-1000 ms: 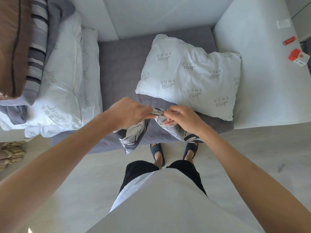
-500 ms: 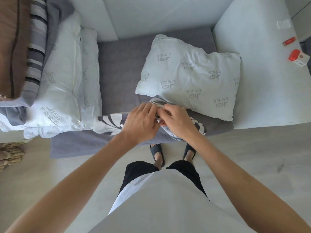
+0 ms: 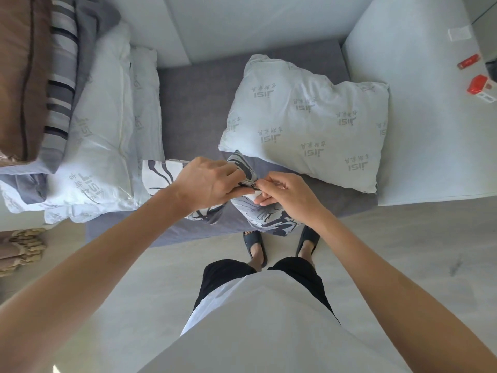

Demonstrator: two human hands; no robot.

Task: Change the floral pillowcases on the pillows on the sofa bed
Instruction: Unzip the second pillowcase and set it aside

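Both hands meet over the near edge of the grey sofa bed [image 3: 193,103]: left hand [image 3: 207,184] curled round a bunched edge of the floral pillowcase [image 3: 158,173], right hand [image 3: 285,189] pinching the same edge right beside it, thumb and forefinger closed on the fabric; could be a zipper or opening there, too small to tell. The pillowcase lies across the near edge, long axis left to right, one part spread left of the left hand, the other hanging below the right hand toward the floor. The bare white pillow [image 3: 304,122] sits just beyond the hands, far and right, long axis also left to right, its near edge touching or overlapping the pillowcase. Right hand is nearer to it. Likely next move: open the case mouth toward that pillow. No containers in use; the pillowcase looks flat and empty. A second bare pillow [image 3: 102,146] lies far left under stacked folded bedding [image 3: 40,76].
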